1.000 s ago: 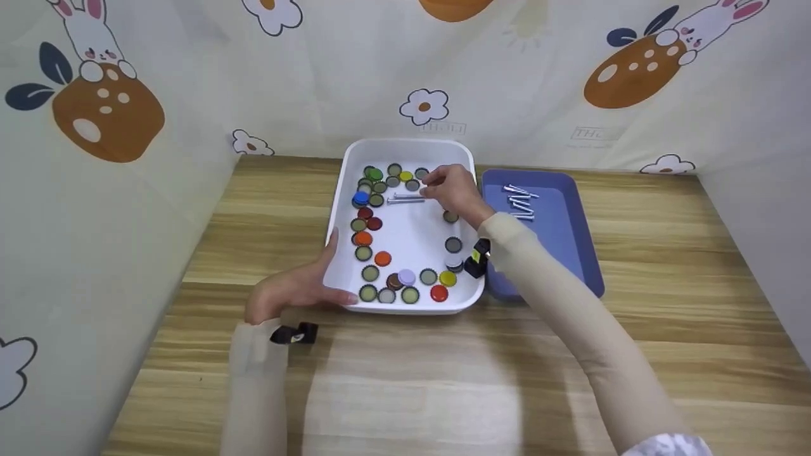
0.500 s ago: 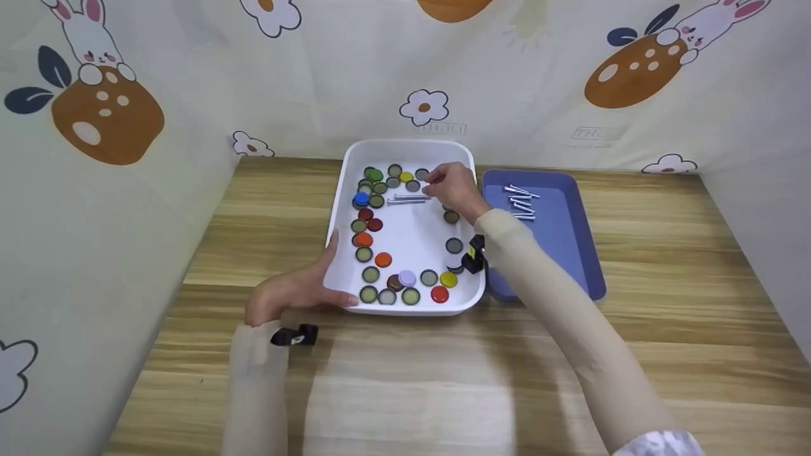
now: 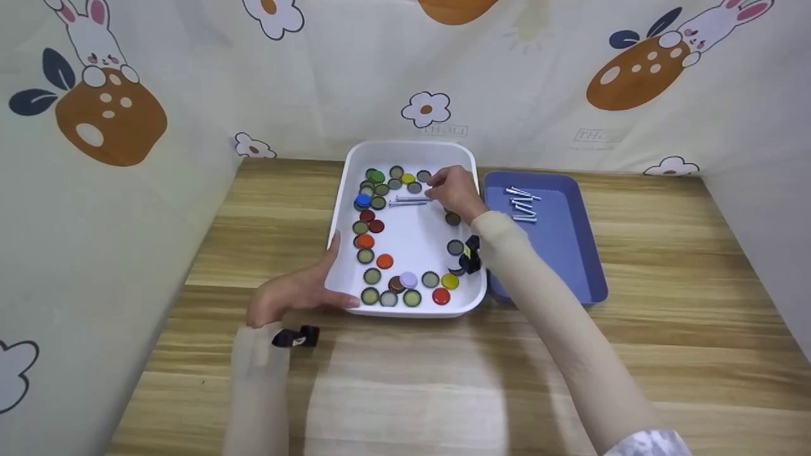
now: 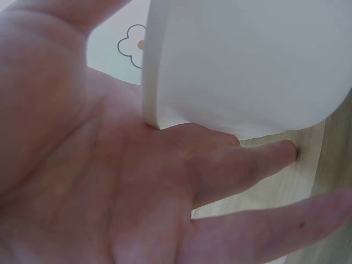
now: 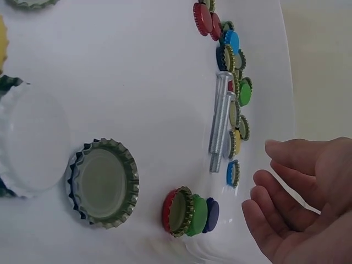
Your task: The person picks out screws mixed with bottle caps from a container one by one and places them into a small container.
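My left hand (image 3: 298,294) braces the near left corner of a white tray (image 3: 415,237). In the left wrist view its fingers (image 4: 253,165) lie straight and spread at the tray's outer wall. Over the far right part of the tray hovers my right hand (image 3: 457,192), fingers loosely bent and nothing between them in the right wrist view. Two silver bolts (image 5: 221,121) lie side by side on the tray floor, just left of that hand. Around them many bottle caps (image 5: 104,184), some face up in colour and some showing their insides, line the tray's edges.
A blue-purple tray (image 3: 561,259) stands right beside the white one, with several silver bolts (image 3: 523,206) in its far half. Both rest on a wood-grain table (image 3: 405,380). A patterned cloth backdrop (image 3: 355,76) rises behind and at the sides.
The right forearm has drifted slightly left while its fingers stay over almost the same spot. The left hand, the trays, caps and bolts keep their places.
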The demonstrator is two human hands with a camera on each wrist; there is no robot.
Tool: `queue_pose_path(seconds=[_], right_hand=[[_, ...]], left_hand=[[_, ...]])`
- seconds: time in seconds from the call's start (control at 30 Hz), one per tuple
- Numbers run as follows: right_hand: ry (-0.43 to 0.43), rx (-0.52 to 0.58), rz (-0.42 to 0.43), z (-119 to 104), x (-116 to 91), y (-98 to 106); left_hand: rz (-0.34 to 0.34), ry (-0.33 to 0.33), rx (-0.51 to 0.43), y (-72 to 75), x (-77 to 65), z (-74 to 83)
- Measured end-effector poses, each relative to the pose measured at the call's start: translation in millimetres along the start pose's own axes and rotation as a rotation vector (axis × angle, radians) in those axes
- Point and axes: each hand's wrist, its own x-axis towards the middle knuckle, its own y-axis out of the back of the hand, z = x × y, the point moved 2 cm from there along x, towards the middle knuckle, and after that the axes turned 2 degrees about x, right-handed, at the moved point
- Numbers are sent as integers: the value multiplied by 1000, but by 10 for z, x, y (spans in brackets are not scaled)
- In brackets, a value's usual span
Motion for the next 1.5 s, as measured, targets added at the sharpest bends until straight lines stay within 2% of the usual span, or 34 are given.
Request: queue_pose_path(seconds=[0.13, 0.4, 0.6, 0.77, 1.17, 1.4, 1.5], right_hand=[[6, -17, 1, 28, 17, -31], [54, -59, 36, 57, 44, -73], [31, -45, 23, 85, 64, -103], [56, -67, 39, 100, 67, -110], [55, -112, 11, 110, 97, -128], [113, -187, 47, 125, 115, -122], [111, -218, 37, 134, 122, -135]], left_hand=[[5, -5, -12, -2, 0, 0], [2, -77, -11, -3, -1, -21], [4, -39, -15, 2, -20, -13], [5, -27, -19, 3, -24, 3], [-4, -39, -9, 20, -5, 7], [-6, -23, 1, 8, -8, 7], [-10, -17, 2, 4, -10, 6]])
